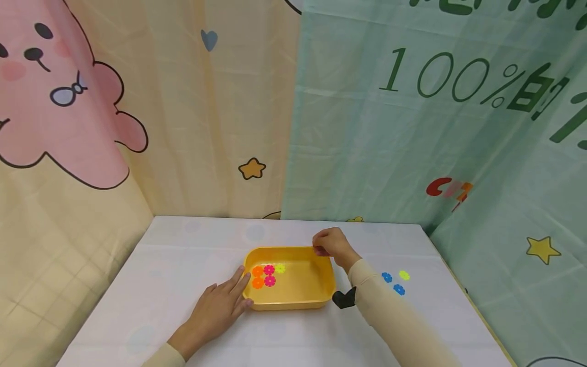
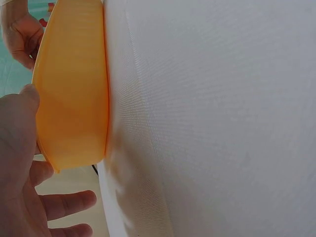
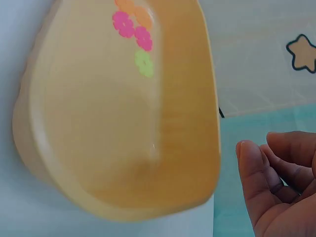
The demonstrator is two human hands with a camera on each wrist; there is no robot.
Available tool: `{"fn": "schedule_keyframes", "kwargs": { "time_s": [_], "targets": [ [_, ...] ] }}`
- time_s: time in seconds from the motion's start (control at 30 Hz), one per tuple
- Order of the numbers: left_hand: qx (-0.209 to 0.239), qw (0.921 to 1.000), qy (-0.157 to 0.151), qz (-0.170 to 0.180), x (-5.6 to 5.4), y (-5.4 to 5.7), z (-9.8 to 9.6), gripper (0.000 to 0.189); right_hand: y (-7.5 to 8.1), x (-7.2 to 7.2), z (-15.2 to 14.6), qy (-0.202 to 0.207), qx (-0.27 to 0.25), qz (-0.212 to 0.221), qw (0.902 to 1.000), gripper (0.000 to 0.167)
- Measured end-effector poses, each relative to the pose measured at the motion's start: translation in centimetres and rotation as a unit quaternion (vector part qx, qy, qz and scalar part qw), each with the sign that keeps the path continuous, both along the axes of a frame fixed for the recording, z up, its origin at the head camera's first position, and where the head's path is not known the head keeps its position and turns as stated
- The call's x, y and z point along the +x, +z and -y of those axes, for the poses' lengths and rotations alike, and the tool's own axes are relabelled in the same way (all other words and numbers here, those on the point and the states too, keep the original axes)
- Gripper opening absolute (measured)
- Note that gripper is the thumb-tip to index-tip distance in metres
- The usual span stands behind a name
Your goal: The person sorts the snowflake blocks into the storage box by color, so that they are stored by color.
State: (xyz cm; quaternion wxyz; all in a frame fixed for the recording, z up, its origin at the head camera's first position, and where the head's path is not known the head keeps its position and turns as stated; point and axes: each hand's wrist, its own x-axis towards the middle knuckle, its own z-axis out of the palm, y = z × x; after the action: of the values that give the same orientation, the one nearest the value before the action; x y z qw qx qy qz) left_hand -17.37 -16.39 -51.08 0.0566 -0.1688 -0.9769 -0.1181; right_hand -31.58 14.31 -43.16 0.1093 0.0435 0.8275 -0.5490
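Note:
A yellow plastic tray [image 1: 293, 307] sits on the white-covered table. Inside, at its left, lie two orange flower pieces [image 1: 258, 277], two pink flower pieces [image 3: 123, 24] and one lime flower piece [image 3: 144, 63]. My left hand [image 1: 220, 308] rests against the tray's left end, fingers extended and thumb touching the near left corner. Over the far right corner of the tray is my right hand [image 1: 334, 244]. In the right wrist view its fingers [image 3: 292, 148] are loosely bent, the thumb close to them, apart from the rim. Nothing shows between the fingertips.
Right of the tray, two blue flower pieces [image 1: 393, 283] and one lime flower piece [image 1: 404, 275] lie on the table [image 1: 220, 351]. A black shape [image 1: 344, 299] shows beside the right sleeve. Printed curtains [image 1: 220, 127] stand behind the table and at both sides.

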Motion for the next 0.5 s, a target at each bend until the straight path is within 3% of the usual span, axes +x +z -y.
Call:
{"fn": "schedule_keyframes", "kwargs": {
  "time_s": [0.33, 0.5],
  "targets": [
    [-0.002, 1.0000, 0.001, 0.005, 0.0, 0.0, 0.0, 0.070, 0.7, -0.4, -7.7, -0.046, -0.046, 0.002, 0.9979, 0.023],
    [-0.001, 1.0000, 0.001, 0.006, 0.0, -0.1, -0.1, 0.070, 0.6, 0.0, -11.0, -0.069, -0.042, 0.008, 0.9967, 0.031]
  ]
}}
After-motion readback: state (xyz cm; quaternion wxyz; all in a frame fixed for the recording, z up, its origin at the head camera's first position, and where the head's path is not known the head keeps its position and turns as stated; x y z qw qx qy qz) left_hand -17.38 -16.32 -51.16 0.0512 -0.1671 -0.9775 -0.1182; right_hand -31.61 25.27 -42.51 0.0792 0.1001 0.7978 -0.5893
